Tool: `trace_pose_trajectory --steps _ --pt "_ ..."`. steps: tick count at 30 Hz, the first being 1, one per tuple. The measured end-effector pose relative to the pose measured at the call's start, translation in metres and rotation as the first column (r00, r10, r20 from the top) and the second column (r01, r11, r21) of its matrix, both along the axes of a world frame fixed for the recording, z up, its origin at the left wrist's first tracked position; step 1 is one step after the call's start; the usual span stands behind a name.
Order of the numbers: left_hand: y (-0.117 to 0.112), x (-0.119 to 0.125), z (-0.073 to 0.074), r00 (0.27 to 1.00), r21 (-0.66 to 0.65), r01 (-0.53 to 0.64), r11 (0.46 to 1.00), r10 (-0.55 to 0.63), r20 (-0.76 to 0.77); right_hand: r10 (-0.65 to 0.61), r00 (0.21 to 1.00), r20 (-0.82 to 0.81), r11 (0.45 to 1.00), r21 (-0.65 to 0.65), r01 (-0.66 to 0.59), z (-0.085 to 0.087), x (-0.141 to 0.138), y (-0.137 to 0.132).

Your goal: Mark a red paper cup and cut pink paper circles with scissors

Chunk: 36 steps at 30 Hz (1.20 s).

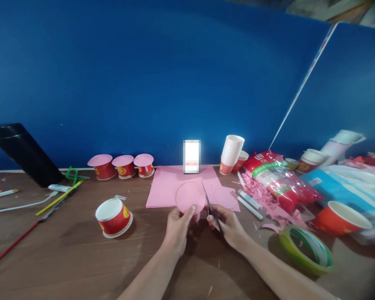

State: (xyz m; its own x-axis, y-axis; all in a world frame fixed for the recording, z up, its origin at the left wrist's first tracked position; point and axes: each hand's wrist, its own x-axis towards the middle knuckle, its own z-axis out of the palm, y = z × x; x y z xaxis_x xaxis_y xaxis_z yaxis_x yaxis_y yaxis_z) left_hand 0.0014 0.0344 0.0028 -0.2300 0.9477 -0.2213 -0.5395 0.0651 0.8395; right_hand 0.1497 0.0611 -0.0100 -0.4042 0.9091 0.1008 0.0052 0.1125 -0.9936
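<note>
My left hand (178, 225) pinches the lower edge of a pink paper circle (190, 196) and holds it upright above the table. My right hand (226, 225) grips small black scissors (210, 207), whose blades run up along the circle's right edge. Behind them lies a stack of pink paper sheets (165, 189) with another cut pink circle (225, 196) on it. A red paper cup (113, 216) stands upside down to the left of my left hand.
Three red cups capped with pink circles (124, 165) line the blue wall, beside a stack of white cups (231, 153). Pink scraps (264, 199), glue sticks (249, 203), a red bag (278, 179), a tape roll (306, 250) and a red bowl (342, 216) crowd the right. Pencils and sticks (58, 200) lie left.
</note>
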Motion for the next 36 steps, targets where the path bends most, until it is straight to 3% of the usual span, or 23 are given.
trace_pose_trajectory --steps 28,36 --pt "0.0002 0.0007 0.0011 0.999 -0.035 -0.05 0.998 0.05 0.009 -0.005 1.0 0.011 1.0 0.001 0.005 -0.0067 0.0018 0.0021" --pt "0.0029 -0.0006 -0.0053 0.999 -0.007 -0.042 0.999 0.042 -0.027 -0.003 1.0 0.022 1.0 0.01 0.002 -0.005 0.0016 -0.0002"
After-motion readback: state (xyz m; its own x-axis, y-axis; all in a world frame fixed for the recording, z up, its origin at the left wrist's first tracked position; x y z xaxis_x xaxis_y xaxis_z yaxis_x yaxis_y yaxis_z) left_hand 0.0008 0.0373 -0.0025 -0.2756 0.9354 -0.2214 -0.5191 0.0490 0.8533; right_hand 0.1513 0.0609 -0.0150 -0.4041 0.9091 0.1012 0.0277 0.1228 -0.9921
